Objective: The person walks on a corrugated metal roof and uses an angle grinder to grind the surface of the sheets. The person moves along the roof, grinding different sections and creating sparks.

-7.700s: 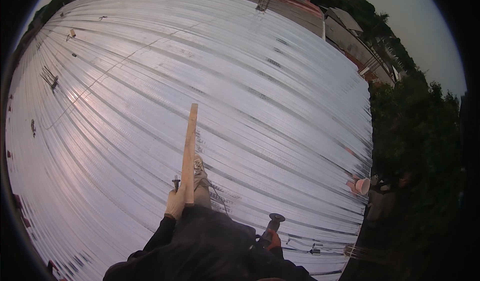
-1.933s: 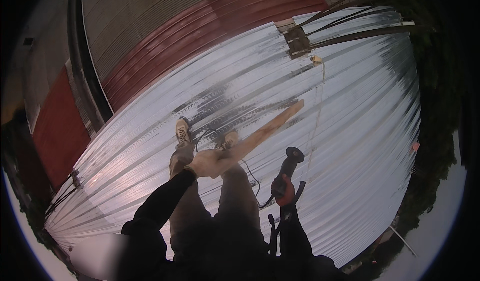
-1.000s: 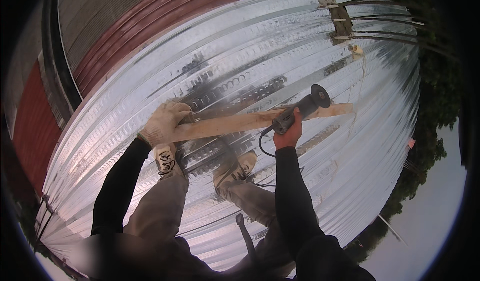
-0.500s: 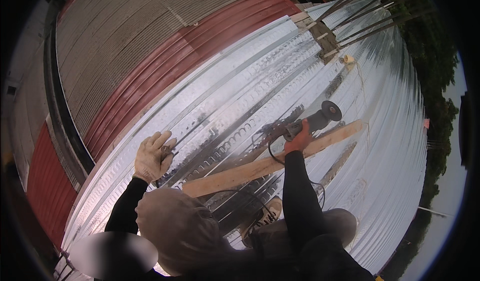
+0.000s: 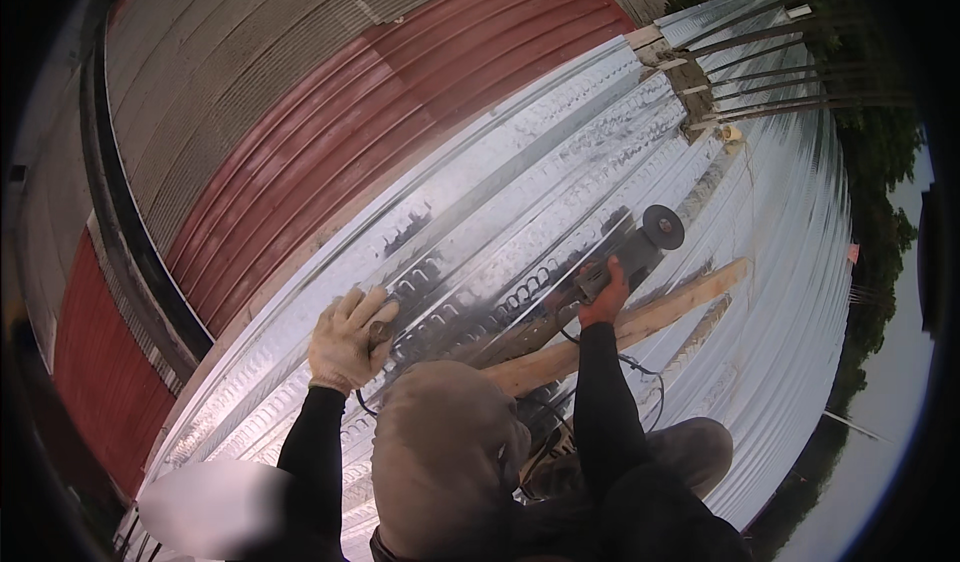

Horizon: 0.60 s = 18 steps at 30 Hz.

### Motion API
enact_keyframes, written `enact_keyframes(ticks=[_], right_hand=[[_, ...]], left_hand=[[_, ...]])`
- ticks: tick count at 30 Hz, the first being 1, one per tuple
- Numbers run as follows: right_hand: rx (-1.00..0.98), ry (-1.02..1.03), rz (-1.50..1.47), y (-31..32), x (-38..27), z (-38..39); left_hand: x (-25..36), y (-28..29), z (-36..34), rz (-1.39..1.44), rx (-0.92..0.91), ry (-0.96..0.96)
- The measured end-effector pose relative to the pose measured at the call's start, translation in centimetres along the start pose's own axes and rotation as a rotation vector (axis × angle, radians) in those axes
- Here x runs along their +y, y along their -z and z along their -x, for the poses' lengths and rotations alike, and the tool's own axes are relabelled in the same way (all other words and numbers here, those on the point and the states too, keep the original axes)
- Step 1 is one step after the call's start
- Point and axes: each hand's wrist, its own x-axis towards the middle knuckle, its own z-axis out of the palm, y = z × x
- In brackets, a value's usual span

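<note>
My right hand (image 5: 604, 290), bare below a black sleeve, is wrapped round the body of a dark angle grinder (image 5: 640, 254). Its round disc (image 5: 663, 226) points away to the far right, held over a wooden plank and ribbed metal. Whether the disc spins, I cannot tell. On the left, my left hand (image 5: 350, 342) wears a pale work glove, with its fingers stretched out above the shiny metal decking (image 5: 470, 222). A small brownish patch shows by its thumb; I cannot make out what it is. The grinder's cord (image 5: 640, 364) runs back beside my right forearm.
The wooden plank (image 5: 690, 297) lies slantwise on the decking, partly behind my knee (image 5: 440, 442). Several long rods (image 5: 780, 107) stick out at the far right. Red roofing (image 5: 400, 92) borders the decking on the left. Trees (image 5: 880, 252) line the right side.
The view has shifted, and both hands stand farther right in it. The gloved hand is also lower. The grinder's disc shows more of its flat face. My right hand keeps its hold.
</note>
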Motion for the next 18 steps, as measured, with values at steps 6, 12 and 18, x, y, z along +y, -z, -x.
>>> enact_keyframes(ticks=[6, 12, 18], right_hand=[[-0.022, -0.017, 0.073, -0.8, 0.5, -0.8], [0.008, -0.026, 0.066, -0.5, 0.8, -1.5], [0.038, 0.019, 0.06, -0.8, 1.0, -1.3]], left_hand=[[-1.3, -0.8, 0.4, -0.06, 0.096, -0.004], [-1.2, 0.0, 0.3, -0.017, -0.014, 0.058], [-0.9, -1.6, 0.5, 0.052, 0.029, 0.179]])
